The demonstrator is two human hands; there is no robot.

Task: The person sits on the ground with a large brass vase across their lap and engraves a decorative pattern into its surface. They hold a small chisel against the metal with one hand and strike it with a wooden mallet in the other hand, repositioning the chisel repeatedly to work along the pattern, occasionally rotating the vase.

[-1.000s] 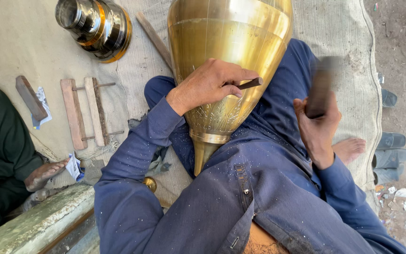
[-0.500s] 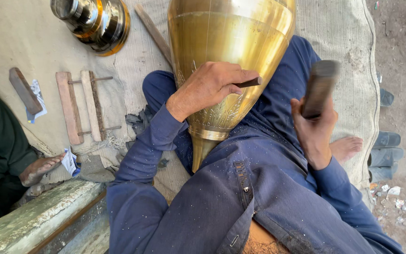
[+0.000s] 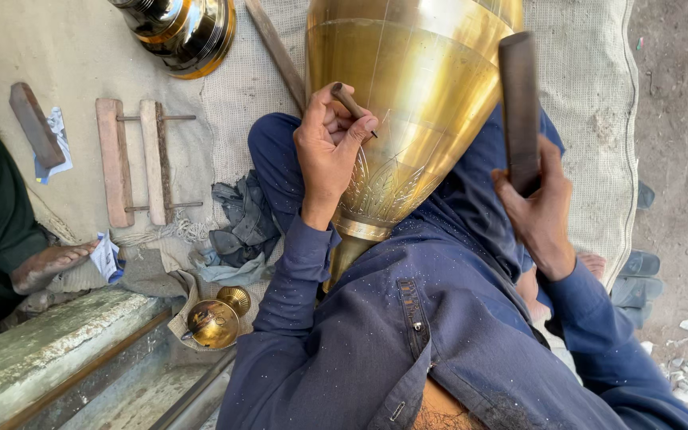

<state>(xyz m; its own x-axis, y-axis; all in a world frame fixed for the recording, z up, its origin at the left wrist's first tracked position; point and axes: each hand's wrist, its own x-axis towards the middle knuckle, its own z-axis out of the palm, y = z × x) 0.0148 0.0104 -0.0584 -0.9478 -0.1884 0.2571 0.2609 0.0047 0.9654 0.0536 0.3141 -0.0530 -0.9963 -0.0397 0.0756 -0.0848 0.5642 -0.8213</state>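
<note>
Large tapered brass vase [image 3: 408, 103] lies across the person's lap, narrow neck toward the body, wide end pointing away. Left hand [image 3: 328, 151] is closed around a short dark steel chisel [image 3: 352, 103], tip set on the vase wall just above the engraved leaf pattern [image 3: 384, 187]. Right hand [image 3: 539, 211], to the right of the vase, is wrapped around the lower end of a dark wooden striking bar [image 3: 517, 103], held upright clear of the metal. Judgement: the vase looks heavy, rigid and slick when polished; best steadied at the neck and the wide rim. The thin wall may dent.
</note>
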